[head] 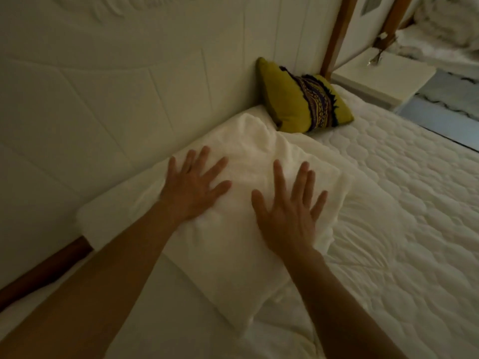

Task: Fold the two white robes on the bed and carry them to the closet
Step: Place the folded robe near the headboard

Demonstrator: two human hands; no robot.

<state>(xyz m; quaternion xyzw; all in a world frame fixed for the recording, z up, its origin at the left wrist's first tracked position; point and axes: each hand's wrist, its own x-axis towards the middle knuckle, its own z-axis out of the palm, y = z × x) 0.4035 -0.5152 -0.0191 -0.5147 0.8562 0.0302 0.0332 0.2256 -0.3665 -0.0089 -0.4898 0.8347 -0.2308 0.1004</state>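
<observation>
Folded white robe [228,203] lies on bed [388,229] beside headboard [103,86], near green cushion [303,102]. Left hand [193,187], right hand [287,211] flat on top, fingers spread, gripping nothing. Advice: press evenly, smooth outward toward edges, square corners before lifting. Second robe not distinguishable.

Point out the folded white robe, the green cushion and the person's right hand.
folded white robe [220,255]: head view, bare cloth near its middle.
green cushion [290,104]: head view, plain green face.
right hand [287,218]: head view, back of the hand.
</observation>
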